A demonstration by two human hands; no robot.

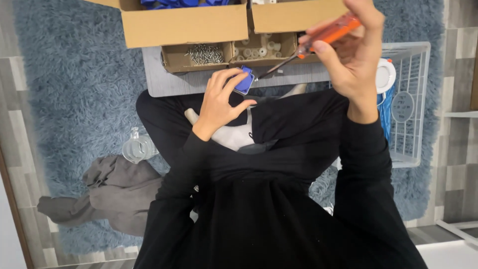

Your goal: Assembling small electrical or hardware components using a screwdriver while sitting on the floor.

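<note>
A small blue square plastic part [245, 80] is pinched by its edges, tilted, above the lap and just before the grey board. A screwdriver with a translucent orange plastic handle and thin dark metal shaft [326, 34] is held higher up to the right, slanting down and left. Its tip meets the upper right corner of the blue part.

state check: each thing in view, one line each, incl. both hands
left hand: shut on small blue part
right hand: shut on orange-handled screwdriver, tip at the part
cardboard box: flaps open
screw compartment: filled
white basket: upright
grey cloth: crumpled on rug
</note>
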